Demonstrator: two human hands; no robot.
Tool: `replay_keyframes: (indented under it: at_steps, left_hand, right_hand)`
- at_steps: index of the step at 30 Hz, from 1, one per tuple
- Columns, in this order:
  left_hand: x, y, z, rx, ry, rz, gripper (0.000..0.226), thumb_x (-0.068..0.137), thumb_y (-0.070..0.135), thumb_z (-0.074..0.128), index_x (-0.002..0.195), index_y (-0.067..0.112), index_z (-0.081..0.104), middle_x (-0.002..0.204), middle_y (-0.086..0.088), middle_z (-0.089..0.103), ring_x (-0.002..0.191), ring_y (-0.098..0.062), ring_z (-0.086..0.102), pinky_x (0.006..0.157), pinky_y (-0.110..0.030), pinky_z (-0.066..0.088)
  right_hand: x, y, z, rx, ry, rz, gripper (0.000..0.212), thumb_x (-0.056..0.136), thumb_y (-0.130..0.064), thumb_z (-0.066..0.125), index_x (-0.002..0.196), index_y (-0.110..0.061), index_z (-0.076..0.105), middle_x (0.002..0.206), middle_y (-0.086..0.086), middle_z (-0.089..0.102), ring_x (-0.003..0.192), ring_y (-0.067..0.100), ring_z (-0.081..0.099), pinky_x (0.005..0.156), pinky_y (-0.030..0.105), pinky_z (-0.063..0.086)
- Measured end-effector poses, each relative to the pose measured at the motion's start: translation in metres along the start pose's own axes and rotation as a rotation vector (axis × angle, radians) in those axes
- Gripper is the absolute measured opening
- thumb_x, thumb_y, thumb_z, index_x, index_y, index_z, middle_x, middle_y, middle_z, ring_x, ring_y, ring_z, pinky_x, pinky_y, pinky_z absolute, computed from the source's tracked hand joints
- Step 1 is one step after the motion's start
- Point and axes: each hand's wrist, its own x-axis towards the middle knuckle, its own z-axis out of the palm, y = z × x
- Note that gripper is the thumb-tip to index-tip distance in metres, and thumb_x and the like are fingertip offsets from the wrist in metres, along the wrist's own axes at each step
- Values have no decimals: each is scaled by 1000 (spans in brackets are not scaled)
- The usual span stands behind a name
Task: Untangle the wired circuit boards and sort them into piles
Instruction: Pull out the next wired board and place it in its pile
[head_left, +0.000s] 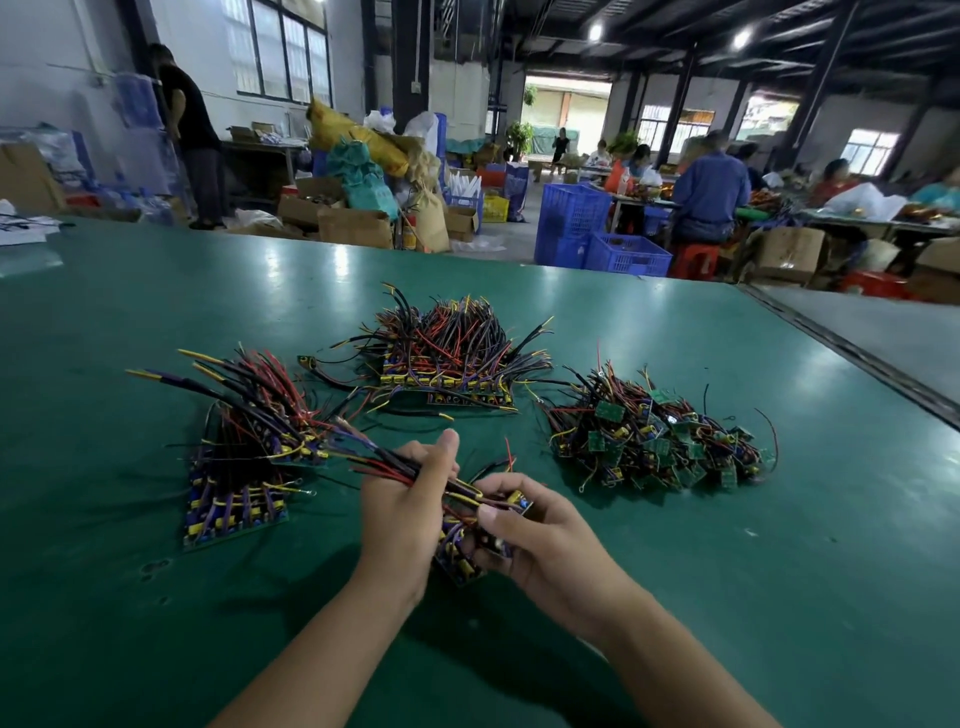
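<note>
Both hands hold one bundle of wired circuit boards (457, 564) just above the green table (727, 597). My left hand (402, 514) grips its red, black and purple wires, which stick out to the upper left. My right hand (530, 530) pinches the boards at the lower end. A stacked pile of boards (236, 512) with wires fanning upward lies at the left. Behind the hands sits another ordered pile (447, 382). At the right lies a tangled heap of green boards and wires (657, 441).
The table's right edge runs diagonally past a dark seam (852, 345) to a grey surface. Beyond the far edge stand blue crates (597, 234), cardboard boxes (353, 226) and people at other benches. Papers (26, 228) lie at the far left.
</note>
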Motion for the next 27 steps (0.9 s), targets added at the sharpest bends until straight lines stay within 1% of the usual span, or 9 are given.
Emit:
replay_keyframes:
  at_steps: [4, 8, 10, 14, 17, 18, 22, 25, 27]
  left_hand:
    - [1, -7, -2, 35, -38, 76, 38, 82, 43, 70, 59, 15, 59, 58, 6, 62, 59, -7, 59, 65, -22, 48]
    - [6, -20, -14, 205, -189, 107, 57, 86, 66, 38, 85, 15, 64, 78, -5, 62, 66, -10, 54, 65, -27, 45]
    - [9, -24, -15, 260, -205, 80, 50, 89, 63, 30, 99, 24, 59, 91, 0, 61, 75, -5, 54, 70, -31, 45]
    - [12, -27, -13, 338, -215, 30, 42, 92, 65, 30, 99, 30, 54, 95, 6, 60, 84, -5, 56, 75, -28, 46]
    - [12, -26, -15, 361, -239, 22, 40, 83, 62, 35, 97, 30, 54, 97, 6, 60, 81, 5, 56, 76, -28, 46]
    - [11, -25, -15, 353, -244, 20, 40, 82, 62, 38, 97, 28, 54, 97, 6, 61, 81, 7, 56, 75, -26, 45]
    - [12, -25, -14, 335, -267, 14, 37, 88, 61, 49, 96, 26, 56, 98, 4, 62, 85, 1, 57, 76, -24, 43]
    - [13, -26, -16, 337, -270, 4, 34, 84, 57, 47, 98, 27, 57, 101, 6, 62, 90, 1, 57, 80, -25, 43]
    - [13, -26, -15, 339, -262, -7, 34, 83, 57, 47, 97, 28, 57, 101, 6, 61, 93, -2, 57, 82, -27, 44]
  right_hand:
    - [1, -1, -3, -23, 78, -53, 18, 82, 2, 68, 86, -15, 70, 89, 15, 65, 70, 23, 64, 66, 30, 55]
    - [5, -15, -18, 53, 228, -150, 16, 72, 2, 71, 82, -10, 69, 88, 17, 62, 71, 26, 63, 64, 28, 56]
    - [10, -28, -34, 30, 356, -241, 16, 75, 5, 69, 81, -9, 69, 85, 16, 60, 73, 27, 62, 64, 27, 57]
    - [19, -64, -73, -275, 636, -502, 22, 86, 6, 65, 85, -16, 65, 85, 12, 68, 69, 21, 71, 65, 25, 58]
    - [19, -88, -109, -660, 850, -600, 27, 86, -5, 70, 85, -32, 63, 87, 10, 71, 75, 23, 72, 69, 37, 58]
    - [18, -94, -120, -758, 901, -604, 25, 86, -10, 70, 85, -34, 63, 87, 8, 71, 77, 25, 71, 69, 40, 56]
    - [20, -110, -157, -1006, 1104, -608, 14, 88, -21, 68, 99, -30, 64, 85, 2, 66, 73, 20, 60, 62, 23, 43]
    - [22, -113, -175, -1177, 1101, -541, 17, 90, -17, 67, 108, -16, 66, 92, 9, 67, 78, 21, 56, 75, 28, 45]
    - [24, -110, -182, -1301, 1074, -434, 19, 90, -16, 66, 108, -10, 67, 95, 15, 70, 75, 24, 55, 76, 33, 46]
